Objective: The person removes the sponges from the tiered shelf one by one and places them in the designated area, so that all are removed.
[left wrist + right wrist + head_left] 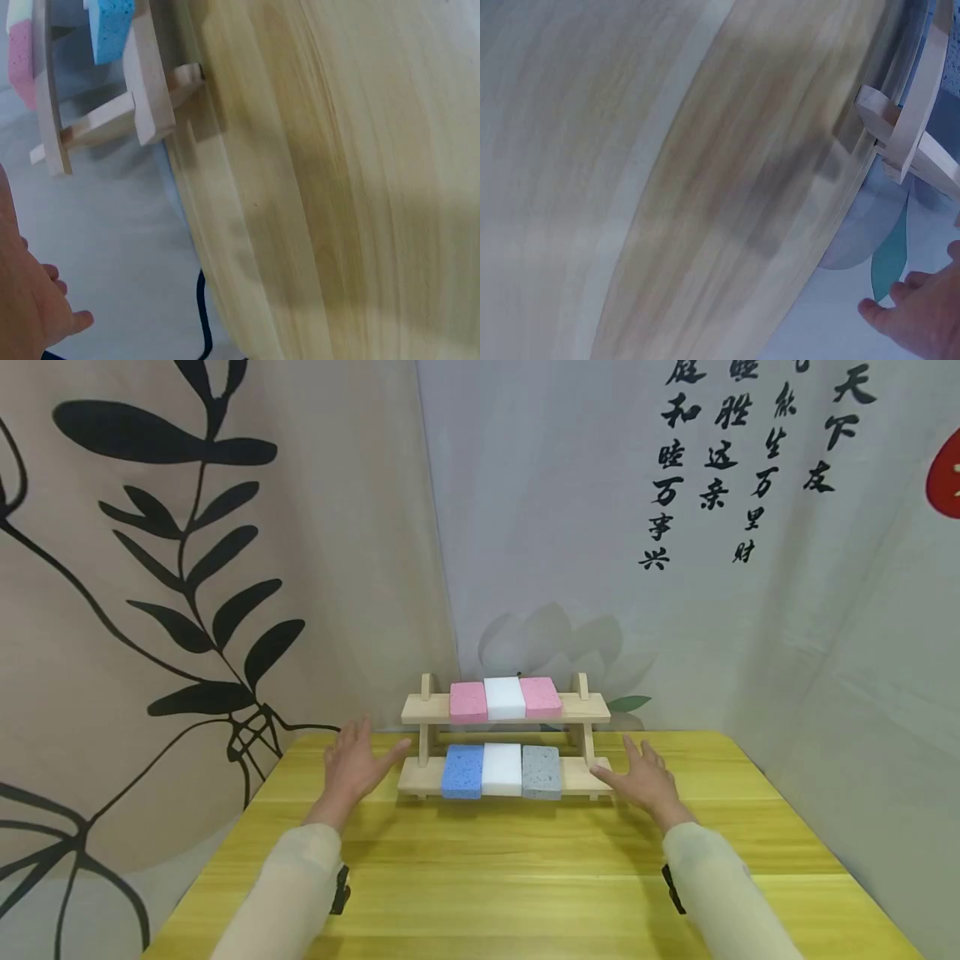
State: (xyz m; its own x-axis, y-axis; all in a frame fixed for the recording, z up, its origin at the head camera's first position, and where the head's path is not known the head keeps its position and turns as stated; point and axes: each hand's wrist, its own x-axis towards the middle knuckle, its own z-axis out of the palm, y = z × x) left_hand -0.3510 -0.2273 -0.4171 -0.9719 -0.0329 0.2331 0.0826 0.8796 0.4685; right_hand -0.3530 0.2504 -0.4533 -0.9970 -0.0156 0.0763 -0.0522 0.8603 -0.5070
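Note:
A two-tier wooden rack [427, 708] stands at the back of the table. On its upper tier sit a pink sponge [468, 702], a white sponge [505, 698] and a second pink sponge [541, 697], side by side. The lower tier holds a blue sponge [462, 771], another white sponge [501, 769] and a grey speckled sponge [542, 772]. My left hand [356, 768] is left of the rack, fingers spread, holding nothing. To the rack's right is my empty right hand [643, 781], its thumb close to the lower tier's end; contact is unclear.
The yellow wood-grain table [487, 877] spreads out in front of the rack. Behind it hangs a pale cloth [547, 527] with black writing and printed leaves. A dark band [341, 889] is at the left wrist, another [672, 889] at the right.

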